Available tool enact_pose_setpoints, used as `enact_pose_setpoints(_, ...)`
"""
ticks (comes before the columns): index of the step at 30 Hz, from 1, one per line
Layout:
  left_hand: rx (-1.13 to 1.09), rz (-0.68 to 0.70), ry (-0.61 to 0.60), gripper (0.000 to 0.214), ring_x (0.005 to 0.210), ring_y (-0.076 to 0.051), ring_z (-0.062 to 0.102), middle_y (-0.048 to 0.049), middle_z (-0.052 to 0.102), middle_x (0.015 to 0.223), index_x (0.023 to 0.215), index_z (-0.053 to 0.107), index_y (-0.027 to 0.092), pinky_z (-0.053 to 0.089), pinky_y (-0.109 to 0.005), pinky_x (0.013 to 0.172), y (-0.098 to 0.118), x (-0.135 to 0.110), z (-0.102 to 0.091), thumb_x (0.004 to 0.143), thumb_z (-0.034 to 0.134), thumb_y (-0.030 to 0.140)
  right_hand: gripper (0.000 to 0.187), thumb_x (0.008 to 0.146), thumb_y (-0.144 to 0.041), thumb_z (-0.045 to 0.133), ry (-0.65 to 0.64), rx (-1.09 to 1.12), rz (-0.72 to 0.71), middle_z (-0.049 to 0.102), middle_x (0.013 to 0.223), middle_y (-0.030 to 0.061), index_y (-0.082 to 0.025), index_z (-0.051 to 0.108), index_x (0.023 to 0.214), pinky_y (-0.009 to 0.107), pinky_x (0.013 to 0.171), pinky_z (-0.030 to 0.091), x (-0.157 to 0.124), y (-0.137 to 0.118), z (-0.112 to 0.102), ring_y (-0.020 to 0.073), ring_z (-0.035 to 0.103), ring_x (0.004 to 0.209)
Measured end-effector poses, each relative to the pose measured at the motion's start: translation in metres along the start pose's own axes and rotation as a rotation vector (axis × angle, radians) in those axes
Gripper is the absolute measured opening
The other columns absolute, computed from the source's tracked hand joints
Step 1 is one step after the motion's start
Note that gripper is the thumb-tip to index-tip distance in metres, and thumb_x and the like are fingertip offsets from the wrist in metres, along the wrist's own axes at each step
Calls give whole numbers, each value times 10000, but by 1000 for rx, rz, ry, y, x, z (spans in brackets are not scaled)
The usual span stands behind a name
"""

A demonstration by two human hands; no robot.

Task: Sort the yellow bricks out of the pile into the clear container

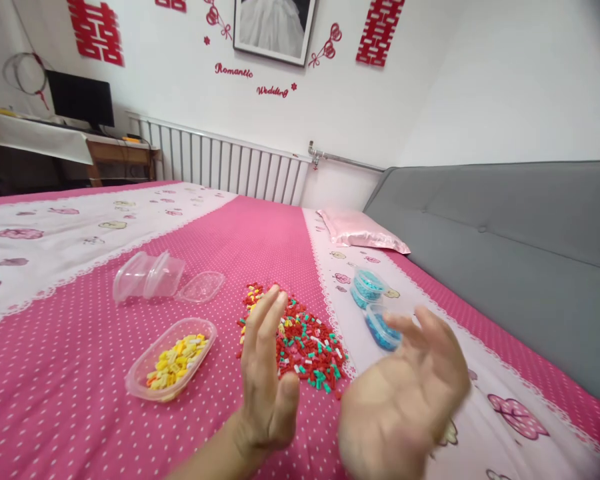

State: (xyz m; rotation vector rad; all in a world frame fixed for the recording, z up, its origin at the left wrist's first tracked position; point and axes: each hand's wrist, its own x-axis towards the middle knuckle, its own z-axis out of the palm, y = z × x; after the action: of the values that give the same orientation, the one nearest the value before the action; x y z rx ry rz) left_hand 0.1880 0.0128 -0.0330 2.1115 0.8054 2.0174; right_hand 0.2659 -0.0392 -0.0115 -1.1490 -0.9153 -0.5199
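Observation:
My left hand (pixel 266 373) is raised edge-on above the pink bedspread, fingers stretched out and together, holding nothing. It hovers just in front of a pile of small red, green, white and yellow pieces (pixel 300 340). My right hand (pixel 407 400) is blurred by motion, palm facing left, fingers spread and empty. It partly covers a clear tub of blue pieces (pixel 380 330). A second tub of blue pieces (pixel 367 288) sits just behind. An oval clear tub with yellow and orange pieces (pixel 173 363) lies left of my left hand.
Empty clear tubs lie tipped on their sides (pixel 147 275) with a loose lid (pixel 200 287) beside them. A pink pillow (pixel 360 230) rests near the grey headboard (pixel 505 247). A white radiator (pixel 230 163) and a desk with a monitor (pixel 80 100) stand beyond the bed.

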Motion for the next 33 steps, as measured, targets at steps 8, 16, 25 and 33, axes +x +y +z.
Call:
enact_pose_setpoints(8, 164, -364, -104, 509, 1364, -221, 326, -98, 410, 1454, 1416, 350, 206, 268, -463, 1129, -66, -28, -2, 941, 322, 387, 419, 838, -420, 491, -453, 79, 377, 559, 1208, 110, -183, 572, 1173, 437, 932, 436, 27, 79, 40, 221, 562, 1013)
enact_pose_setpoints(16, 370, -459, -490, 513, 1364, -263, 327, -149, 401, 1453, 1378, 421, 146, 283, -479, 1111, -90, -31, 1, 922, 334, 364, 399, 808, -87, 451, -1064, -141, 281, 640, 1187, 86, -161, 613, 1164, 359, 1019, 406, -17, 119, 69, 190, 581, 1096)
enact_pose_setpoints(25, 580, -397, -942, 684, 1386, -357, 251, -191, 275, 1509, 1451, 313, 162, 254, -493, 1105, -98, -40, -1, 860, 448, 481, 472, 839, -38, 425, -1301, -237, 19, 557, 1329, 104, -125, 552, 1285, 326, 1098, 324, -42, 110, 76, 179, 475, 1255)
enact_pose_setpoints(33, 642, -425, -900, 520, 1235, -283, 485, -164, 473, 1364, 1378, 411, 138, 402, -418, 1012, -90, -31, -6, 864, 398, 220, 236, 782, -82, 600, -1393, -316, 122, 727, 971, 35, -200, 717, 949, 311, 917, 456, -17, 112, 67, 180, 648, 947)
